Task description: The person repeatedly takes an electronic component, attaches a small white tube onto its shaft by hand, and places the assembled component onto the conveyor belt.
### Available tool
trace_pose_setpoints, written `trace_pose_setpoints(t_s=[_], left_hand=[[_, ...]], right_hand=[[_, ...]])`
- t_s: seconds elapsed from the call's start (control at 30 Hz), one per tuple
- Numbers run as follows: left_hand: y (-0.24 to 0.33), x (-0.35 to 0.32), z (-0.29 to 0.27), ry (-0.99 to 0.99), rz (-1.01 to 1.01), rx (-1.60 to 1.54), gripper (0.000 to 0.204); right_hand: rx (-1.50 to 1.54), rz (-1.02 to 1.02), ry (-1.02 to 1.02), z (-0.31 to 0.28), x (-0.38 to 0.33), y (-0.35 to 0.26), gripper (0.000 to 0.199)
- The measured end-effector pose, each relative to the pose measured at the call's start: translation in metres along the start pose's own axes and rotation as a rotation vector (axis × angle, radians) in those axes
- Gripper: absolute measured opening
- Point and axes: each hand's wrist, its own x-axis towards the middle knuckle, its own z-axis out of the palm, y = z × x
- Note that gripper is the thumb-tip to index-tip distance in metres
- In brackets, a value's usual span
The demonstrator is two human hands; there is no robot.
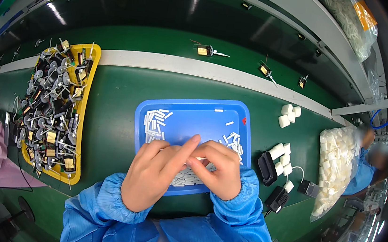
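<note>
A blue tray (191, 103) lies in front of me with short white tube-like pieces. One cluster of the white pieces (157, 123) is at its left, another (233, 141) at its right, and a denser heap (187, 179) shows under my hands. Over the near half of the tray, my left hand (154, 173) is closed with its index finger reaching across to the other hand. My right hand (219, 171) is closed too, thumb and fingertips pinched against the left fingers. A sliver of white shows between the fingertips, but what they hold is mostly hidden.
At left stands a yellow tray (96, 61) heaped with small wired assemblies (53, 106). White blocks (290, 114), a black case (267, 169), a black boxy device (277, 199) and a bag of white blocks (335, 169) are at right. Assemblies (205, 50) lie beyond the pale rail. Co-workers sit at both sides.
</note>
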Motion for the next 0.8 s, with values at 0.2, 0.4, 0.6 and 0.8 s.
trace_pose_setpoints(t_s=[0.2, 0.4, 0.6, 0.8], left_hand=[[-0.052, 0.062, 0.018, 0.08, -0.034, -0.167, 0.031], [-0.253, 0.145, 0.016, 0.171, -0.421, 0.199, 0.027], [-0.233, 0.159, 0.003, 0.376, -0.212, 0.439, 0.049], [-0.036, 0.131, -0.089, 0.522, 0.186, -0.153, 0.036]], right_hand=[[-0.169, 0.021, 0.293, -0.012, 0.011, 0.013, 0.023], [-0.127, 0.017, 0.244, -0.024, -0.009, 0.007, 0.024], [-0.211, -0.067, 0.394, -0.057, -0.03, -0.011, 0.017], [-0.275, -0.546, 0.755, -0.11, -0.02, -0.105, 0.1]])
